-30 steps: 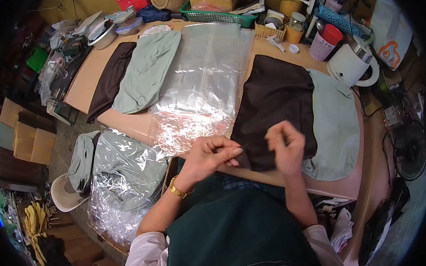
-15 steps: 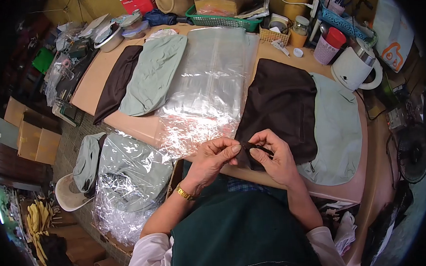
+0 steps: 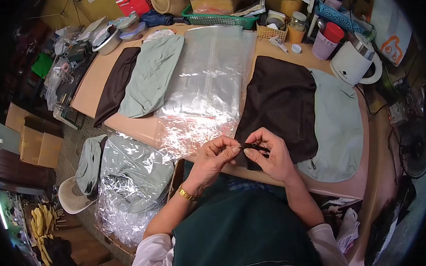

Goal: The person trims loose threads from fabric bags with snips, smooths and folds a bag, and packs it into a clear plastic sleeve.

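My left hand [image 3: 216, 158] is closed in a pinch, thumb against fingertips, at the near corner of a dark brown cloth piece [image 3: 283, 98] on the table. Close beside it, my right hand [image 3: 272, 156] pinches a narrow dark strip, which looks like part of that cloth's edge. The fingertips almost meet, and the exact spot they grip is partly hidden. To the right of the brown cloth, and partly under it, lies a pale green cloth piece [image 3: 338, 126] with a small dark zip pull near its lower edge.
Clear plastic bags [image 3: 205, 80] lie left of the brown cloth, beside another pale green piece [image 3: 154, 73] and a dark one [image 3: 119, 85]. A plastic-wrapped green bundle [image 3: 133, 175] sits below the table's left edge. A white kettle [image 3: 353, 60] and a green basket [image 3: 221, 21] stand farther back.
My right hand has shifted slightly left, bringing its fingertips nearer to my left hand. The left hand keeps its pinch. The whole view has tilted a little.
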The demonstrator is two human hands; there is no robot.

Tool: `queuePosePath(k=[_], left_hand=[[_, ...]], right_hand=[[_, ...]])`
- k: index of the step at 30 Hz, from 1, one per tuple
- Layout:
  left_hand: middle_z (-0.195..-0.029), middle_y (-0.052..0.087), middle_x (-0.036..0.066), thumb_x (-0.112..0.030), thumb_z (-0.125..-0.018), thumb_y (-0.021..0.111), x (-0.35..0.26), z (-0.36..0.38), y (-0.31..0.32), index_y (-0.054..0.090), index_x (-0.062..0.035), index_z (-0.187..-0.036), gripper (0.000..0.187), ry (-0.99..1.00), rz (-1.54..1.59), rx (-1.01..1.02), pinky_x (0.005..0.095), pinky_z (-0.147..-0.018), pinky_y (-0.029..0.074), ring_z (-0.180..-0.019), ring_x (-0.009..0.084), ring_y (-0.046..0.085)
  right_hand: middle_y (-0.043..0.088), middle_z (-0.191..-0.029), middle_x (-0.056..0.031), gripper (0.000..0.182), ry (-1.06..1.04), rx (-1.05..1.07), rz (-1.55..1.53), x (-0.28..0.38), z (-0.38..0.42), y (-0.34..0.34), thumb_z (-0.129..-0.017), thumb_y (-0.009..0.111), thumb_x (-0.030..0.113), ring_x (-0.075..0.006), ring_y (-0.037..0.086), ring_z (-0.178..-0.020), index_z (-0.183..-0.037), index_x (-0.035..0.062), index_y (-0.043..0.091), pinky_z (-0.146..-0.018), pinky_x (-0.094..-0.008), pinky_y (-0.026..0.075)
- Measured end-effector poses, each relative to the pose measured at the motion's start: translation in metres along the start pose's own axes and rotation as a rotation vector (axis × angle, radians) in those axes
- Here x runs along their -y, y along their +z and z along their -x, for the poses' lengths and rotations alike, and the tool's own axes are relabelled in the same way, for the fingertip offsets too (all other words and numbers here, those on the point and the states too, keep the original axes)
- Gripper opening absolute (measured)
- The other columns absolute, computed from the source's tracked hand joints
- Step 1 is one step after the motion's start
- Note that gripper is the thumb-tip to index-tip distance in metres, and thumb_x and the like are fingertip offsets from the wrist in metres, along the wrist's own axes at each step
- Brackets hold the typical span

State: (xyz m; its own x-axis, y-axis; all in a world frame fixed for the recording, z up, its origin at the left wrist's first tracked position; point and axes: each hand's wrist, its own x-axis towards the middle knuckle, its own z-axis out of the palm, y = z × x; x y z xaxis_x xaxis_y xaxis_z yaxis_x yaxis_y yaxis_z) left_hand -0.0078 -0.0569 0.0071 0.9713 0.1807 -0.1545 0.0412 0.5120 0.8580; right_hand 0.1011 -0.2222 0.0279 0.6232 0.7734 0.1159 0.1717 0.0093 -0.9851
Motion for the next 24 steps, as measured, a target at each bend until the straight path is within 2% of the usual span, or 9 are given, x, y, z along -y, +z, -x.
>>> queuePosePath(k=[13,15,17,18,19,20,21,23,24], left_hand=[[-0.087,0.062,-0.004,-0.014,-0.091,0.068,0.000,0.003,0.004,0.065,-0.0045,-0.101,0.014,-0.036,0.020,0.018,0.0182,-0.068,0.045,-0.077,0.0033,0.055],[-0.094,0.061,-0.002,-0.013,-0.093,0.064,0.000,0.003,0.004,0.065,-0.0034,-0.095,0.010,-0.016,0.064,0.026,0.0191,-0.069,0.041,-0.076,0.0034,0.050],[-0.100,0.059,0.000,-0.013,-0.092,0.063,-0.002,0.006,-0.002,0.065,-0.0030,-0.092,0.010,0.056,0.007,0.052,0.0199,-0.069,0.038,-0.076,0.0040,0.048],[-0.105,0.058,0.001,-0.012,-0.092,0.061,-0.002,0.006,-0.005,0.065,-0.0027,-0.089,0.011,0.128,-0.043,0.080,0.0208,-0.069,0.036,-0.076,0.0045,0.045],[-0.113,0.057,0.007,-0.019,-0.086,0.058,-0.003,0.007,-0.008,0.065,0.0007,-0.096,0.023,0.062,-0.187,-0.048,0.0210,-0.075,0.039,-0.074,0.0074,0.045],[-0.122,0.055,0.008,-0.018,-0.087,0.059,0.002,0.006,-0.014,0.065,0.0011,-0.098,0.023,0.135,-0.119,-0.058,0.0218,-0.085,0.041,-0.090,0.0103,0.053],[-0.129,0.052,0.008,-0.023,-0.092,0.058,-0.009,0.008,0.003,0.062,0.0009,-0.106,0.028,0.112,0.002,-0.103,0.0275,-0.098,0.041,-0.114,0.0143,0.052],[-0.129,0.053,0.010,-0.019,-0.094,0.060,0.004,0.004,-0.017,0.053,-0.0008,-0.118,0.031,0.012,-0.004,-0.160,0.0357,-0.104,0.041,-0.126,0.0179,0.047],[-0.129,0.053,0.010,-0.019,-0.094,0.060,0.009,0.003,-0.016,0.053,-0.0008,-0.118,0.031,0.002,-0.006,-0.129,0.0357,-0.104,0.041,-0.126,0.0179,0.047]], right_hand=[[0.055,-0.080,0.0014,0.013,-0.001,-0.003,-0.130,-0.005,-0.001,-0.003,-0.092,0.064,0.010,-0.0008,0.045,-0.071,-0.093,0.0002,0.056,-0.061,-0.0177,0.037],[0.053,-0.078,0.0033,0.012,-0.017,-0.119,-0.235,-0.011,-0.005,-0.002,-0.093,0.064,0.011,0.0003,0.041,-0.068,-0.091,0.0009,0.057,-0.058,-0.0169,0.033],[0.056,-0.074,0.0001,0.013,-0.035,-0.229,-0.200,-0.013,-0.007,0.002,-0.091,0.066,0.013,-0.0045,0.049,-0.065,-0.092,0.0029,0.058,-0.057,-0.0211,0.039],[0.058,-0.075,-0.0034,0.014,-0.099,-0.315,0.155,-0.009,-0.006,0.001,-0.089,0.068,0.014,-0.0109,0.054,-0.065,-0.094,0.0046,0.059,-0.058,-0.0249,0.042],[0.059,-0.076,-0.0068,0.015,-0.146,-0.400,0.523,-0.006,-0.001,-0.006,-0.087,0.069,0.014,-0.0173,0.059,-0.066,-0.095,0.0063,0.060,-0.059,-0.0287,0.045],[0.063,-0.084,-0.0128,0.020,-0.079,-0.313,0.639,-0.014,0.004,-0.018,-0.082,0.070,0.013,-0.0301,0.064,-0.075,-0.099,0.0096,0.061,-0.069,-0.0375,0.050],[0.065,-0.101,-0.0099,0.020,0.008,-0.250,0.822,-0.014,0.009,-0.023,-0.081,0.069,0.011,-0.0305,0.063,-0.093,-0.100,0.0104,0.063,-0.082,-0.0412,0.048],[0.059,-0.124,-0.0116,0.021,0.116,-0.193,0.943,-0.026,0.014,-0.025,-0.085,0.065,0.013,-0.0314,0.055,-0.118,-0.106,0.0120,0.065,-0.101,-0.0485,0.039],[0.059,-0.124,-0.0116,0.021,0.131,-0.221,0.952,-0.035,0.017,-0.021,-0.085,0.065,0.013,-0.0314,0.055,-0.118,-0.106,0.0120,0.065,-0.101,-0.0485,0.039]])
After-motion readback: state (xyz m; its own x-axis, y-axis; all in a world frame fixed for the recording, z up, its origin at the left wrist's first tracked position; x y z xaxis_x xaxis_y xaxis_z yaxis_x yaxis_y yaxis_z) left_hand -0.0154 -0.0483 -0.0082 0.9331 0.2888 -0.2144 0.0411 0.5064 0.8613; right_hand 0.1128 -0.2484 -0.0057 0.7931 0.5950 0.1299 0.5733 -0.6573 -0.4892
